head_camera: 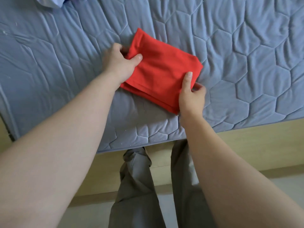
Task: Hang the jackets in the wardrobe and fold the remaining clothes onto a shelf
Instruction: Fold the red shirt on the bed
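Fingers (118,46) of the left hand (119,63) curl under the left edge of the folded red garment (161,69), with the thumb pressed on top, so that hand grips the cloth. The right hand (190,97) pinches the near right corner, thumb on top and fingers tucked at the side. The garment lies on the quilted blue mattress (246,46), near its front edge and between the two hands. It is a compact, nearly square bundle turned at a diagonal to that edge, so no long axis stands out. Both hands touch it, so neither is nearer. It looks ready to lift as one stack, likely to a shelf, which is out of view. A pale blue garment (47,2) shows at the far left corner. No label, brand or writing can be read anywhere.
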Demonstrator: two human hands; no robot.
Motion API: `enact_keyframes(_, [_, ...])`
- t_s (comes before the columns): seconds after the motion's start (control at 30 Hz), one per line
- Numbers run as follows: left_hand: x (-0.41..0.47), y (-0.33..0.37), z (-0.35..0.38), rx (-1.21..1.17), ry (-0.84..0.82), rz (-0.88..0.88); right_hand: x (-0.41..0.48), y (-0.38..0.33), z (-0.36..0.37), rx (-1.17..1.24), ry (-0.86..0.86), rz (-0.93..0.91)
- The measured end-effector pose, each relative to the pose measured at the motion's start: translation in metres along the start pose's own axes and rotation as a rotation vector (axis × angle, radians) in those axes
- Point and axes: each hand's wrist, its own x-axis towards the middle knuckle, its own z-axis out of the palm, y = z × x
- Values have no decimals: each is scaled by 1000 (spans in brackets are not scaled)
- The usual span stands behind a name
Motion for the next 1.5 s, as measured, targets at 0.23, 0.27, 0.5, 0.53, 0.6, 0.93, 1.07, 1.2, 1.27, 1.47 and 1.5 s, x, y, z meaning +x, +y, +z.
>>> enact_keyframes(0.23, [-1,1,-17,-364,-414,-329,0,-8,-8,95,-240,25])
enact_keyframes(0.27, [-7,2,-23,-389,-461,-354,-6,-12,-9,103,-248,36])
enact_keyframes(0.5, [-111,0,-116,-482,-277,-347,-94,-59,-44,-57,-225,33])
enact_keyframes(0.53, [-133,-3,-137,-497,-227,-346,-117,-68,-48,-99,-257,12])
enact_keyframes(0.6, [-178,-7,-184,-504,-110,-326,-165,-88,-54,-205,-323,-50])
enact_keyframes(0.93, [-434,-33,-435,122,371,38,-450,-157,-40,-946,-773,-1122])
enact_keyframes(1.07, [-509,-82,-513,376,433,142,-581,-179,5,-970,-862,-1681])
enact_keyframes(1.2, [-567,-153,-570,487,482,131,-696,-169,61,-1202,-1041,-2014])
enact_keyframes(1.27, [-589,-192,-595,501,485,90,-747,-157,88,-1350,-1027,-2105])
enact_keyframes(1.47, [-645,-298,-658,371,580,-52,-877,-112,163,-1504,-1084,-2364])
enact_keyframes(1.5, [-652,-316,-669,331,609,-77,-896,-106,177,-1488,-1105,-2419])
